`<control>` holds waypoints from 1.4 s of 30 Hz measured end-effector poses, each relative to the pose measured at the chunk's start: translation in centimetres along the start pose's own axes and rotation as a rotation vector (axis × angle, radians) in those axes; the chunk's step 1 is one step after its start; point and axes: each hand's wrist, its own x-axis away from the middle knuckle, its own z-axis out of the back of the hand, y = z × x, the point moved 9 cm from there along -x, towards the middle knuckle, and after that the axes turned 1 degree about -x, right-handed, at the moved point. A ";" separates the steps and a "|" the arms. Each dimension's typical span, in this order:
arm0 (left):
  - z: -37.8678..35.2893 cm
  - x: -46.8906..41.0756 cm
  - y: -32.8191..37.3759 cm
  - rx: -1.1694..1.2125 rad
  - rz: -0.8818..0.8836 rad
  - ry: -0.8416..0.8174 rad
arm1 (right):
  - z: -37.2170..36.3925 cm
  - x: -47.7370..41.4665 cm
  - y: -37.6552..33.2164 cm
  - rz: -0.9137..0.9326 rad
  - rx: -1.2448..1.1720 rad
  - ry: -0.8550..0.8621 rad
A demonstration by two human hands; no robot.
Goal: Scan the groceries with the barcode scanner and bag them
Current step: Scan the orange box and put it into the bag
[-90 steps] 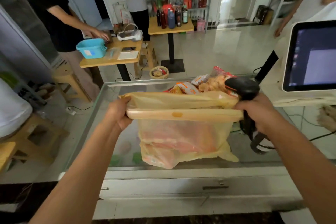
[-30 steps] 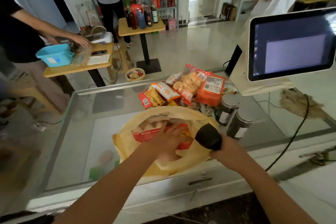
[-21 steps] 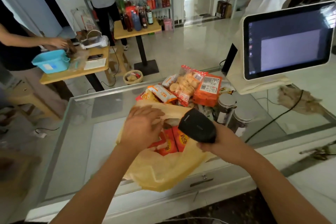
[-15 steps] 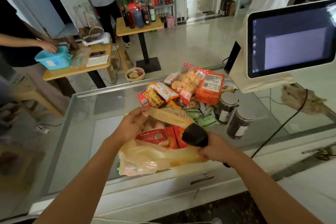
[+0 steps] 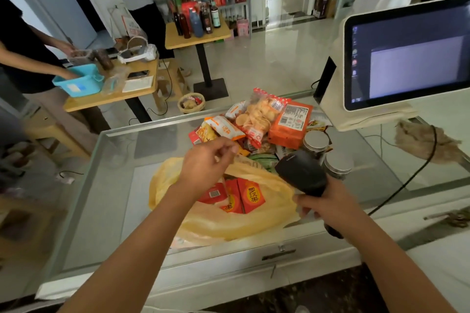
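Observation:
A yellow plastic bag point(image 5: 229, 221) lies open on the glass counter point(image 5: 122, 185), with red packets point(image 5: 250, 197) showing inside. My left hand point(image 5: 206, 162) hovers over the bag's far rim, its fingers curled and pinching the rim. My right hand point(image 5: 323, 203) grips the handle of the black barcode scanner point(image 5: 300, 173) at the bag's right edge. Just behind the bag is a pile of snack packets point(image 5: 256, 119), including an orange pack point(image 5: 290, 122). Two dark jars with silver lids point(image 5: 315, 141) stand beside the scanner.
A touchscreen register point(image 5: 412, 53) stands at the right, with a brown rag point(image 5: 422, 142) and the scanner's cable point(image 5: 407, 180) in front of it. Beyond the counter, people stand at wooden tables holding a blue basket point(image 5: 78, 81) and bottles point(image 5: 198, 20).
I set the lifted bag down on the counter and spread it open. My left hand came out of the bag, took its far rim and has now risen slightly toward the snack pile.

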 end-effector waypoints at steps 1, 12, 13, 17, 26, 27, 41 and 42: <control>-0.9 -0.8 1.1 0.015 -0.006 -0.022 | 1.0 0.5 -0.2 0.014 -0.047 0.048; -14.4 -10.9 5.3 -0.222 0.309 -0.285 | 10.5 1.3 1.9 0.022 -0.426 0.272; -15.3 -11.2 5.0 -0.265 0.358 -0.309 | 10.9 1.0 2.2 0.014 -0.439 0.267; -17.7 -12.5 4.1 -0.364 0.506 -0.343 | 11.8 -0.2 3.1 -0.010 -0.460 0.218; -18.9 -13.3 4.3 -0.349 0.524 -0.385 | 12.0 -1.7 4.6 -0.046 -0.509 0.158; -18.2 -13.3 4.4 -0.343 0.527 -0.353 | 12.0 -1.6 4.5 -0.035 -0.517 0.150; -6.9 -4.7 11.6 0.626 0.290 -0.123 | 10.0 1.9 -3.2 0.229 -0.471 0.243; -7.3 -3.5 12.0 0.688 0.268 -0.137 | 9.1 2.4 -4.0 0.255 -0.469 0.258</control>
